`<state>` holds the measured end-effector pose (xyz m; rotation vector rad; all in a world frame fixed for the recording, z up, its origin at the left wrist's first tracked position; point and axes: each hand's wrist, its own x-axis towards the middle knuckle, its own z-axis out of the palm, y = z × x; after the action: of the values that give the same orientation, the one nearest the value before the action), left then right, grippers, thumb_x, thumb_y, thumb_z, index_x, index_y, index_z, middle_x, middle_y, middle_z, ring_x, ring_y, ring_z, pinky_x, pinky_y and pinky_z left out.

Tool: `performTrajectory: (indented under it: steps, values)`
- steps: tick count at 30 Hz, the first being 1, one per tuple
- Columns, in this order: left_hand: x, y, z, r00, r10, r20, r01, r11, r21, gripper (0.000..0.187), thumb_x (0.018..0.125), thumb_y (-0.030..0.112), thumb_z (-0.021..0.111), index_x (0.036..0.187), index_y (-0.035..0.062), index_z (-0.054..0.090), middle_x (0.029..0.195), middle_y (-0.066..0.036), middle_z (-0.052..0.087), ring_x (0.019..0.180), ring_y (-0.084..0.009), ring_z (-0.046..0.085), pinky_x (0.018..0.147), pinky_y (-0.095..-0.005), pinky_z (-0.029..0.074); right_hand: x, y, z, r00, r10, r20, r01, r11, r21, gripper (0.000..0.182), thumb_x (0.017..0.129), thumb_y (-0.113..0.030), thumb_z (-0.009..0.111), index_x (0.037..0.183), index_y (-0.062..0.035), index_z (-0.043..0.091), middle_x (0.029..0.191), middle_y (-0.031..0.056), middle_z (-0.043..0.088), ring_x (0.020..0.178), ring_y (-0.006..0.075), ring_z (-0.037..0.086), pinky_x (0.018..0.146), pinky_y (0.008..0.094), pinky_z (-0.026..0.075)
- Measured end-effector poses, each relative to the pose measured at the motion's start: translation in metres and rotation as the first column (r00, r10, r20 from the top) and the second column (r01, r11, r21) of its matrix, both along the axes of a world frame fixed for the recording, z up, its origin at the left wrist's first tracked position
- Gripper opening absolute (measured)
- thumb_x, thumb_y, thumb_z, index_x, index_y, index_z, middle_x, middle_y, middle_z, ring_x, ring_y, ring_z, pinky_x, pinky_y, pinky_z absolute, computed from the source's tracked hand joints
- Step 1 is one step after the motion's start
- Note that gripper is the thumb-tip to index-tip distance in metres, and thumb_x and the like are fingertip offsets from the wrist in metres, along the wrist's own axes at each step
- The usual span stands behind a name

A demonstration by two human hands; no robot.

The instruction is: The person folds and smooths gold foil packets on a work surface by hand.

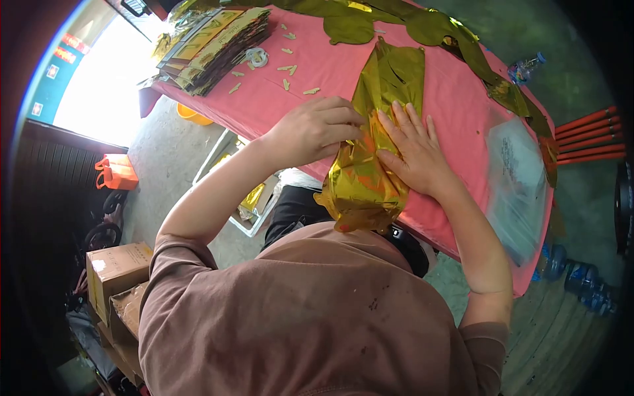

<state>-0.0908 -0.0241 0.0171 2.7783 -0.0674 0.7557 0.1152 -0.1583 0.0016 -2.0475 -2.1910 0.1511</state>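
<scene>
A flat, uninflated gold foil balloon (364, 181) lies across the near edge of the pink-covered table, and its crinkled lower end hangs over toward my lap. My left hand (318, 129) is closed, its fingers curled on the left edge of the foil; the fingertips are partly hidden. My right hand (417, 150) lies flat on the foil's right side, with fingers stretched out and slightly spread. The far end of the balloon, which has small corner tabs, rests smooth on the pink tablecloth (456, 125).
More flat gold foil (350, 23) runs along the table's far edge. At the left are a stack of printed packets (214, 49), a white ribbon coil (257, 57) and several small pale pieces. Clear plastic bags (515, 191) lie at right. A white crate (254, 221) stands below.
</scene>
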Motion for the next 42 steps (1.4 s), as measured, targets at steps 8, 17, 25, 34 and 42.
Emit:
performTrajectory:
  steps: [8,17,25,34,42]
  values:
    - [0.010,0.011,-0.006,0.994,-0.085,-0.062,0.088,0.995,0.041,0.028,0.067,0.002,0.063,0.094,0.0060,0.064,0.095,-0.004,0.065,0.092,-0.0252,0.060,0.080,-0.0365,0.050,0.007,-0.001,-0.004,0.999,-0.004,-0.033,0.004,1.000,0.011,0.063,0.091,-0.043,0.043,0.144,-0.0170,0.023,0.150,0.0142,0.018,0.139,0.0312,0.011,0.110,0.0512,0.003]
    - [0.010,0.014,-0.012,0.997,0.016,-0.076,-0.028,0.988,-0.155,0.035,0.065,-0.008,0.053,0.094,0.0063,0.066,0.093,-0.006,0.067,0.089,-0.0246,0.062,0.077,-0.0360,0.052,0.035,-0.024,0.017,0.965,0.131,-0.226,-0.068,0.961,0.268,0.048,0.075,0.002,0.055,0.122,-0.0058,0.053,0.131,0.0131,0.049,0.125,0.0303,0.043,0.105,0.0391,0.034]
    - [0.014,0.017,-0.003,0.986,0.030,-0.164,-0.052,0.990,-0.134,0.029,0.071,-0.005,0.057,0.095,0.0071,0.067,0.092,-0.007,0.067,0.087,-0.0243,0.063,0.073,-0.0351,0.052,0.017,-0.009,0.006,0.882,0.413,-0.226,-0.338,0.890,0.304,0.048,0.070,0.002,0.061,0.117,-0.0058,0.057,0.116,0.0122,0.059,0.104,0.0301,0.057,0.092,0.0398,0.044]
    - [0.062,0.069,0.004,0.804,-0.098,-0.587,-0.481,0.475,-0.737,0.015,0.083,0.018,0.063,0.085,0.0038,0.067,0.070,0.003,0.062,0.054,-0.0030,0.055,0.048,-0.0182,0.042,0.047,0.027,-0.008,0.086,-0.187,-0.979,0.266,0.951,-0.159,0.023,0.084,-0.013,0.062,0.100,0.0028,0.062,0.087,0.0052,0.065,0.080,0.0108,0.059,0.070,0.0254,0.048]
    - [0.081,0.086,0.004,0.676,-0.192,-0.712,-0.669,0.247,-0.701,0.019,0.078,0.021,0.070,0.087,0.0049,0.065,0.074,-0.002,0.064,0.055,-0.0072,0.059,0.054,-0.0209,0.053,0.052,0.035,-0.007,0.156,-0.239,-0.958,0.376,0.911,-0.166,0.016,0.083,-0.008,0.062,0.094,0.0015,0.056,0.080,0.0056,0.064,0.072,0.0083,0.059,0.066,0.0209,0.046]
